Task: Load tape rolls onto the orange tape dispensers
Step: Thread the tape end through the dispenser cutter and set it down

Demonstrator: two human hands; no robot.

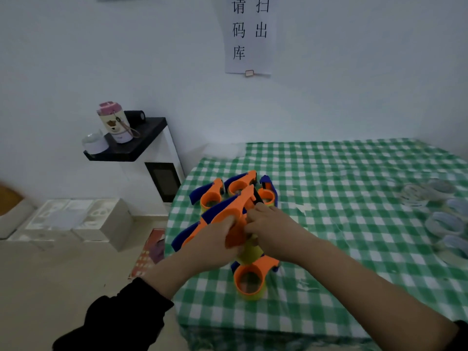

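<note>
held dispenser [234, 210]: orange with a blue handle, lifted off the cloth at the table's left end and tilted, blue handle pointing left.
left hand [215, 240]: fingers are curled round the orange body from the near-left side.
right hand [269, 229]: fingers are bent and pressed together on the right side of the same orange body; whether anything else is pinched can't be told.
yellow tape roll [249, 253]: seen just under both hands, mostly hidden by them.
near dispenser [250, 281]: set on the cloth right below the hands, yellow roll seated in its ring.
far dispensers [239, 184]: 3 are bunched just behind the held one.
left dispenser [188, 235]: partly covered by the left wrist, at the table edge.
clear tape rolls [442, 221]: piled on the far right, well apart from the hands.
table [329, 173]: covered with green-and-white checked cloth.
black shelf [141, 145]: far left, a pink-lidded bottle [115, 122] is stood on it.
</note>
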